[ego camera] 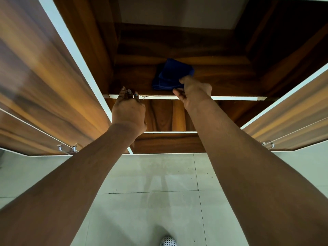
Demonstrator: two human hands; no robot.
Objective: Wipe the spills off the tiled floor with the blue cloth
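A person's right hand pinches the near edge of a soft, light blue cloth on a cupboard shelf, left hand resting open beside.

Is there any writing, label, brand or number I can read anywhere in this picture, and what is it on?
None: no text shows anywhere.
The folded dark blue cloth on the wooden cabinet shelf has no visible label.
The open wood-grain cabinet doors are plain.
The pale tiled floor carries only small dark specks.
The white dotted shoe shows a pattern, not letters.
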